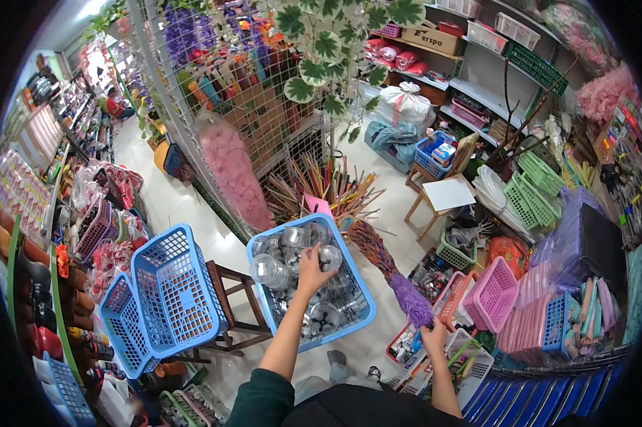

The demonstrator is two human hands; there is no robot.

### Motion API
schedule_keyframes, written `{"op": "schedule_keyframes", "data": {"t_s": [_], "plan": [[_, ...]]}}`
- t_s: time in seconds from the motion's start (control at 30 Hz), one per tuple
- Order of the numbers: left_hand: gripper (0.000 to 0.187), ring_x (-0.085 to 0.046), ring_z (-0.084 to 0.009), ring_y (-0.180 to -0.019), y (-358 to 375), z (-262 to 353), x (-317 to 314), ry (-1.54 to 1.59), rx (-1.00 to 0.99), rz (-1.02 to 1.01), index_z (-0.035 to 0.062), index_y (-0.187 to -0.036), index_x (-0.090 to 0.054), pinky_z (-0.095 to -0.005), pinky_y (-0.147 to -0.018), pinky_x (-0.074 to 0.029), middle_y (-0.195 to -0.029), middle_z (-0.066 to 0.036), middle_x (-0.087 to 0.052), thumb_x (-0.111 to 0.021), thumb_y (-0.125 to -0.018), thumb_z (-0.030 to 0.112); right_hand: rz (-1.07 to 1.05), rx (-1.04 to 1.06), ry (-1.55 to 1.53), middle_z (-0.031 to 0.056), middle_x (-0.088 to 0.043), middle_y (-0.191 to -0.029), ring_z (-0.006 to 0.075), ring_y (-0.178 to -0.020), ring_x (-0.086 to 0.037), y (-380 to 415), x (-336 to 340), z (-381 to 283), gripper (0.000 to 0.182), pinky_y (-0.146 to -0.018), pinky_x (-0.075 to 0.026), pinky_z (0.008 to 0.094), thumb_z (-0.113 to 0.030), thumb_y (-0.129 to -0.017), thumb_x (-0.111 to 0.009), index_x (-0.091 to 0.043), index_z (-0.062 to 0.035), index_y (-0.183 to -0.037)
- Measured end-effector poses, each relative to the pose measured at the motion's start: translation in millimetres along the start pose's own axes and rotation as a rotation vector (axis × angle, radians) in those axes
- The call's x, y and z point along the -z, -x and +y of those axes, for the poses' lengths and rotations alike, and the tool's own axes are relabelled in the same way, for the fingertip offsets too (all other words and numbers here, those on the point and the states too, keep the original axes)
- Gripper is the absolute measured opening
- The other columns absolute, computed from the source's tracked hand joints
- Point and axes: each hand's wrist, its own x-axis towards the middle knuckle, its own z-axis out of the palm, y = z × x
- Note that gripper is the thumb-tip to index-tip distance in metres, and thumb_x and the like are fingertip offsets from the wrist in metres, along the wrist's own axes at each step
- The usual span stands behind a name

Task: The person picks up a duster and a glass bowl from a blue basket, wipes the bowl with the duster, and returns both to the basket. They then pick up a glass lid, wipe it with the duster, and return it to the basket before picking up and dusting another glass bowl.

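Note:
My left hand (311, 273) reaches into a blue plastic basket (364, 299) heaped with clear plastic jars (269, 270). Its thumb and fingers curl against the edge of one round clear plastic jar (329, 257) near the top of the heap. Off to the right, my right hand (433, 337) is closed around the lower end of a long, bushy duster (406, 295). The duster is purple near my hand and mottled orange-brown toward its far tip, which points up and left. My palm hides its held end.
Two blue baskets (178, 292) stand left, beside a dark wooden stool (228, 313). Behind the jars rises a wire-mesh rack (235, 128), with coloured sticks (328, 188) at its foot. Pink basket (493, 293), plastic-wrapped packs and crates crowd the right. A person (116, 105) sits far back left.

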Motion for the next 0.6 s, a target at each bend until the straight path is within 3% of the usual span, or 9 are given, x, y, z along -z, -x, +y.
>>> {"op": "schedule_keyframes", "data": {"t_s": [0.03, 0.1, 0.13, 0.23, 0.37, 0.43, 0.5, 0.57, 0.6], "plan": [[0.092, -0.042, -0.0387, -0.116, 1.8, -3.1, 5.6, -0.005, -0.001, 0.013, 0.0120, -0.140, -0.037, -0.0442, -0.099, -0.037, -0.129, -0.022, -0.038, -0.083, -0.062, 0.028, -0.020, 0.016, 0.006, 0.0191, -0.065, -0.079, 0.0403, -0.079, -0.062, -4.2, 2.4, 0.2, 0.040, -0.069, -0.047, 0.0475, -0.029, -0.067, -0.068, -0.061, -0.0079, -0.100], [0.088, -0.042, -0.0333, -0.119, 7.6, -8.3, 16.4, 0.482, 0.062, -0.020, 0.0118, -0.142, -0.034, -0.0423, -0.099, -0.037, -0.132, -0.022, -0.037, -0.081, -0.070, 0.030, -0.038, 0.108, -0.006, 0.0199, -0.065, -0.083, 0.0412, -0.081, -0.061, -9.9, 8.9, 1.3, 0.039, -0.070, -0.047, 0.0472, -0.024, -0.069, -0.068, -0.058, -0.0058, -0.102], [0.083, -0.041, -0.0277, -0.122, 11.0, -7.6, 18.9, 0.897, 0.159, -0.054, 0.0125, -0.145, -0.030, -0.0409, -0.099, -0.037, -0.136, -0.020, -0.036, -0.074, -0.079, 0.034, -0.030, 0.193, -0.162, 0.0199, -0.065, -0.085, 0.0399, -0.083, -0.062, -13.8, 9.3, 4.2, 0.039, -0.071, -0.047, 0.0460, -0.020, -0.071, -0.067, -0.057, -0.0051, -0.105], [0.068, -0.030, -0.0238, -0.134, 26.1, 23.3, 56.1, 1.239, 0.212, -0.004, 0.0142, -0.148, -0.023, -0.0406, -0.107, -0.027, -0.148, -0.009, -0.027, -0.048, -0.094, 0.048, -0.072, 0.293, -0.431, 0.0193, -0.065, -0.091, 0.0347, -0.088, -0.064, -13.0, 34.9, -30.7, 0.039, -0.075, -0.047, 0.0404, -0.010, -0.075, -0.065, -0.054, -0.0047, -0.112], [0.068, -0.026, -0.0223, -0.137, 38.0, 38.5, 85.7, 1.222, 0.120, 0.025, 0.0129, -0.149, -0.022, -0.0428, -0.110, -0.023, -0.152, -0.005, -0.024, -0.038, -0.097, 0.053, -0.113, 0.422, -0.345, 0.0178, -0.065, -0.090, 0.0314, -0.085, -0.065, -14.3, 68.2, -72.5, 0.041, -0.073, -0.048, 0.0352, -0.007, -0.073, -0.067, -0.055, -0.0033, -0.112], [0.069, -0.026, -0.0224, -0.137, 39.9, 33.0, 88.8, 1.414, 0.096, 0.095, 0.0135, -0.149, -0.021, -0.0456, -0.111, -0.021, -0.151, -0.006, -0.026, -0.033, -0.096, 0.057, -0.159, 0.569, -0.318, 0.0176, -0.065, -0.089, 0.0303, -0.082, -0.065, -13.5, 84.9, -92.1, 0.038, -0.073, -0.049, 0.0347, -0.007, -0.073, -0.066, -0.057, -0.0020, -0.109], [0.067, -0.032, -0.0246, -0.136, 51.5, 63.8, 119.5, 1.445, 0.083, 0.115, 0.0151, -0.148, -0.021, -0.0463, -0.110, -0.024, -0.148, -0.008, -0.031, -0.026, -0.097, 0.058, -0.114, 0.617, -0.345, 0.0170, -0.065, -0.087, 0.0297, -0.081, -0.064, -19.5, 97.8, -99.5, 0.033, -0.072, -0.049, 0.0348, -0.005, -0.068, -0.065, -0.062, -0.0008, -0.101], [0.070, -0.039, -0.0303, -0.131, 58.0, 73.6, 139.4, 1.462, -0.021, 0.218, 0.0154, -0.148, -0.019, -0.0488, -0.106, -0.034, -0.145, -0.011, -0.036, -0.022, -0.095, 0.062, 0.008, 0.871, -0.264, 0.0162, -0.065, -0.085, 0.0305, -0.081, -0.063, -32.7, 116.6, -104.6, 0.030, -0.073, -0.049, 0.0363, -0.004, -0.064, -0.064, -0.065, 0.0002, -0.094], [0.069, -0.044, -0.0316, -0.127, 62.7, 79.9, 147.9, 1.466, -0.029, 0.238, 0.0140, -0.148, -0.020, -0.0471, -0.105, -0.037, -0.141, -0.013, -0.042, -0.019, -0.097, 0.060, 0.003, 0.833, -0.278, 0.0159, -0.065, -0.084, 0.0318, -0.080, -0.062, -33.9, 130.1, -113.3, 0.030, -0.073, -0.048, 0.0374, -0.003, -0.060, -0.063, -0.066, 0.0008, -0.090]]}}
